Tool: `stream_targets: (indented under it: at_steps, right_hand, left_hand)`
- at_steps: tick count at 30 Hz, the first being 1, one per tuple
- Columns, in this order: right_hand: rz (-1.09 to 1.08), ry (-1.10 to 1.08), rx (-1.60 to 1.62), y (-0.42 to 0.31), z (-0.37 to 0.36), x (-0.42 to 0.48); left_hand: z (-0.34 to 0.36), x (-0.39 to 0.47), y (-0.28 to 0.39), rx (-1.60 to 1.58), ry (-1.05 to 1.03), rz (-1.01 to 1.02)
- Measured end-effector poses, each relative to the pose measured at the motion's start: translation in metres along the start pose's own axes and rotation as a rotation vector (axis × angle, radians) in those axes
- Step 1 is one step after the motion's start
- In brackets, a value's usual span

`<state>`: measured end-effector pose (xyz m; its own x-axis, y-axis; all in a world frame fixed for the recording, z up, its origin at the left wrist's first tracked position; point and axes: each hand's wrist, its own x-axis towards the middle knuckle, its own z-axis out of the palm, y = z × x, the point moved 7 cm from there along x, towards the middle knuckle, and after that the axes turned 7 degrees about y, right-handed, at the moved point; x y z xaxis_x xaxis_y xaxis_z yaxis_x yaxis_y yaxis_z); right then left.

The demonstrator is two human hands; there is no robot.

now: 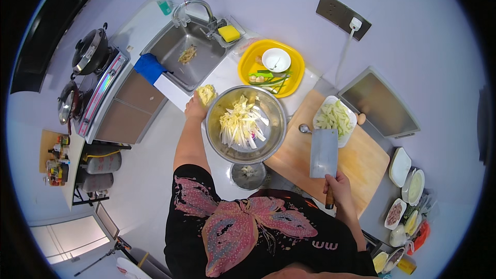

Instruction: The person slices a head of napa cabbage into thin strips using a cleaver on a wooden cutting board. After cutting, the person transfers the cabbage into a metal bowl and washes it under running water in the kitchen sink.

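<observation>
My left hand (195, 109) is at the counter edge, touching a pale yellow cabbage piece (206, 95); whether its fingers grip it is hard to tell. Beside it, a large steel bowl (214, 139) contains shredded cabbage (242, 123). My right hand (340, 190) grips the wooden handle of a cleaver (324, 155), whose broad blade lies over the wooden cutting board (298, 155) and overlaps the view of a white dish (345, 141) of pale green slices (336, 118). A metal spoon (304, 128) rests left of that dish.
A yellow basin (298, 81) holds a white bowl, scallions and garlic. The steel sink (166, 46) with scraps is at upper left, near the stove (102, 93). Eggs (361, 118) sit by the board. Dishes of food (395, 214) line the right side; a smaller metal bowl (235, 180) is below the large one.
</observation>
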<state>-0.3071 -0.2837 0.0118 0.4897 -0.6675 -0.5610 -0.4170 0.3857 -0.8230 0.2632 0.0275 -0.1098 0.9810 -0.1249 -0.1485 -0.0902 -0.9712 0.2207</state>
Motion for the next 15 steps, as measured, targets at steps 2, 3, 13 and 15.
stream_targets:
  at_steps: [2,3,13,15]
  right_hand:
    - [-0.002,0.014,-0.001,0.0,-0.003,-0.001]
    - [-0.001,0.021,-0.006,0.0,-0.003,-0.001]
    - [-0.019,-0.023,-0.013,0.006,-0.017,0.001]
    - [-0.023,-0.043,0.016,0.01,-0.023,0.001]
  left_hand:
    - [0.002,0.0,0.004,-0.018,0.0,-0.03]
    - [0.0,0.0,0.003,-0.044,0.027,-0.03]
    - [-0.092,-0.049,-0.006,-1.497,0.254,-0.175]
    - [-0.12,-0.096,0.036,-1.849,-0.021,-0.102]
